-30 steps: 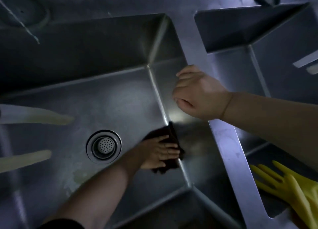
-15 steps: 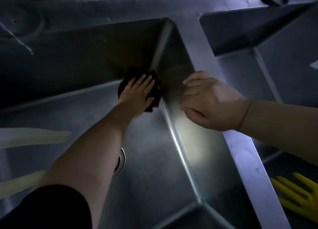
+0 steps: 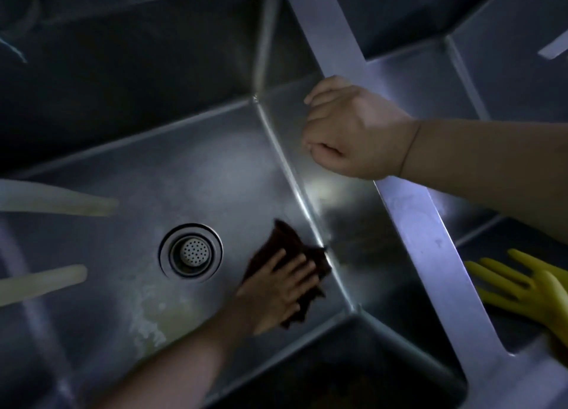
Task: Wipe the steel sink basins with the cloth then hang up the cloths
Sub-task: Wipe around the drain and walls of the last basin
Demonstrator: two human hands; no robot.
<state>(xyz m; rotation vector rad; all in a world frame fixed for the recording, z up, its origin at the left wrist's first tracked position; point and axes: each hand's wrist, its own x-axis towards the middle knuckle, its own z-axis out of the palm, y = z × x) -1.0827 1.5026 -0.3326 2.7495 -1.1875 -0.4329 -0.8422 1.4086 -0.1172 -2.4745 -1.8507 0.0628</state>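
- The dark cloth [image 3: 287, 256] is pressed flat on the basin [image 3: 153, 168] floor by the left hand [image 3: 278, 288], fingers spread.
- The divider [image 3: 412, 224] is gripped by the right hand [image 3: 353, 128], fingers curled.

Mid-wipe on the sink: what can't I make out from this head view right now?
- Part of the dark cloth: covered by the left hand pressing on it.
- Right hand fingertips: curled over the divider, out of sight.
- Yellow glove in the right basin: cut off by the frame's right edge.
- Near wall of the left basin: too dark to judge clean or dirty.
- Any second cloth or hanging spot: not in view.
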